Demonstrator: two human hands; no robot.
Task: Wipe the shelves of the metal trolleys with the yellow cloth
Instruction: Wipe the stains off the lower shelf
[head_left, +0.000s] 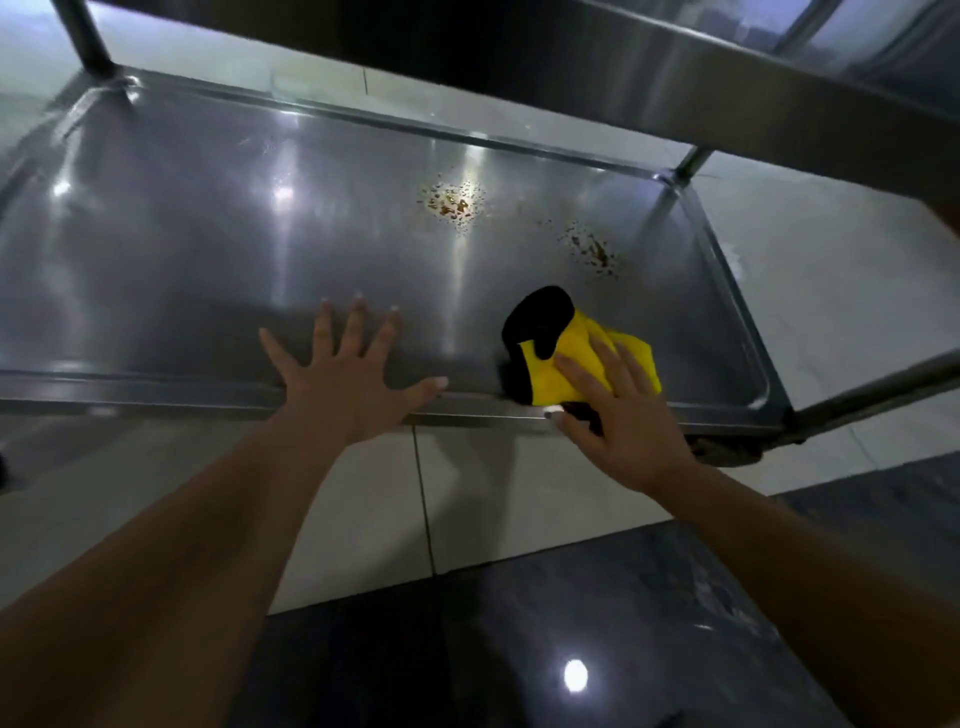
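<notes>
Head view looks down on the trolley's lower shelf (208, 234); the yellow cloth (576, 358), black on its far side, lies bunched at the shelf's near rim, toward its right end; the right hand (618, 410) presses on it, fingers fairly straight, thumb at the rim; the left hand (353, 374) rests flat and splayed on the shelf, left of the cloth; two brown spatter patches (454, 202) lie beyond the cloth; an upper shelf (675, 67) cuts off the top right.
</notes>
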